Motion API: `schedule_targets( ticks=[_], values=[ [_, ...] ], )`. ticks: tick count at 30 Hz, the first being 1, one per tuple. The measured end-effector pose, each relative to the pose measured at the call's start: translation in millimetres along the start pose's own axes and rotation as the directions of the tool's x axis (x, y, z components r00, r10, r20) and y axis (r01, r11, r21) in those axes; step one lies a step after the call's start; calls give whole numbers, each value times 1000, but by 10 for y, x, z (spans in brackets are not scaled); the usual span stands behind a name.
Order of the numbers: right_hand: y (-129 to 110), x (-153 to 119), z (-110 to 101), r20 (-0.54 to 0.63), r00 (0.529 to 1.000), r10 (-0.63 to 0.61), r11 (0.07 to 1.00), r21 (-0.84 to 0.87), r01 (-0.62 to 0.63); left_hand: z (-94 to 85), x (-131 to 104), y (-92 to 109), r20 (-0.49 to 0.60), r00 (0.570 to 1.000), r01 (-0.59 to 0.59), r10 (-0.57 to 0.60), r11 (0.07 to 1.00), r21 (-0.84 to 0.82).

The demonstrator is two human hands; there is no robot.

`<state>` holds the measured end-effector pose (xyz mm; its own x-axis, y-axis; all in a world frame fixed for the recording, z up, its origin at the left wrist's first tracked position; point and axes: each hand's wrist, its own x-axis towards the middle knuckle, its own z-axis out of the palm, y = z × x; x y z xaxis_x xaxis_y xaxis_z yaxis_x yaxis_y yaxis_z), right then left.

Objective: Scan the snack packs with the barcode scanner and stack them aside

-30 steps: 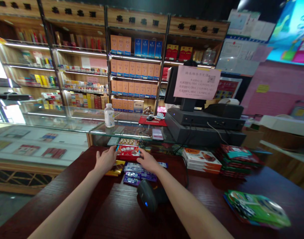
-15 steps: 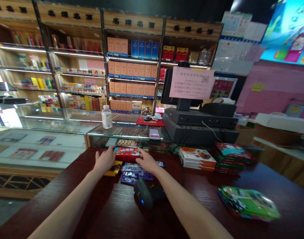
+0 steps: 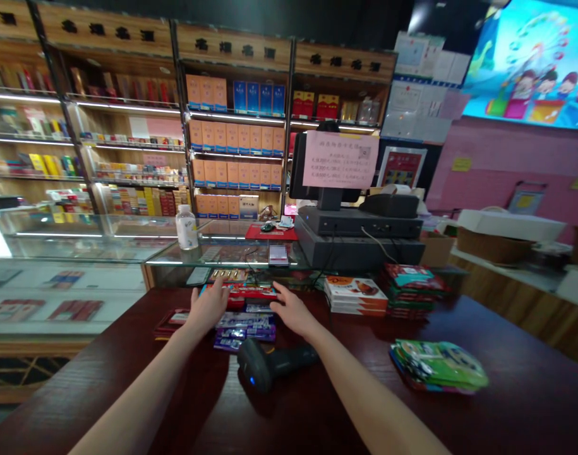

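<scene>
Red snack packs (image 3: 253, 291) lie at the back of the dark wooden counter. My left hand (image 3: 209, 308) is at their left end, fingers apart, partly over them. At their right end is my right hand (image 3: 292, 309), its fingers spread; whether it touches the packs is unclear. Purple packets (image 3: 246, 328) lie between and below the hands. Left of my left hand, a dark red pack (image 3: 170, 323) rests on the counter. A black barcode scanner (image 3: 270, 365) lies in front of the purple packets.
White-and-orange boxes (image 3: 355, 294) and a stack of red and green packs (image 3: 412, 287) stand right of my right hand. Green packets (image 3: 440, 365) lie further right. Behind are a monitor (image 3: 336, 161), a white bottle (image 3: 187, 229) and a glass case (image 3: 160, 253).
The view has turned slightly right. My hands have moved a little further apart around the red packs. The dark red pack at the left now shows beside my left hand.
</scene>
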<state>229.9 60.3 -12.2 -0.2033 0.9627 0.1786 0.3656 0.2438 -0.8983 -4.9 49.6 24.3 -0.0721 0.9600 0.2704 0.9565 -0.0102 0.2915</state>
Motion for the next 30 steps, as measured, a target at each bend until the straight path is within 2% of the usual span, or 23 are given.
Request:
schedule_targets(
  ticks=[7, 13, 15, 19, 27, 30],
  values=[
    [198, -137, -290, -75, 997, -6, 999, 37, 8, 200, 30, 230, -17, 996, -84, 83, 994, -73],
    [369, -221, -480, -146, 989, -33, 999, -10, 32, 352, 29, 318, -38, 985, -175, 171, 964, -201],
    [407, -252, -525, -164, 985, -51, 999, -27, 47, 400, 19, 310, -66, 976, -219, 209, 926, -307],
    [470, -312, -564, -207, 976, -74, 997, 4, 76, 490, -7, 263, -107, 958, -280, 265, 794, -540],
    [422, -438, -545, -202, 974, -103, 993, 30, 111, 541, -88, 248, -159, 977, -213, 143, 693, -689],
    [395, -462, -536, -206, 973, -103, 994, 25, 110, 517, -119, 252, -188, 974, -221, 126, 708, -670]
  ],
)
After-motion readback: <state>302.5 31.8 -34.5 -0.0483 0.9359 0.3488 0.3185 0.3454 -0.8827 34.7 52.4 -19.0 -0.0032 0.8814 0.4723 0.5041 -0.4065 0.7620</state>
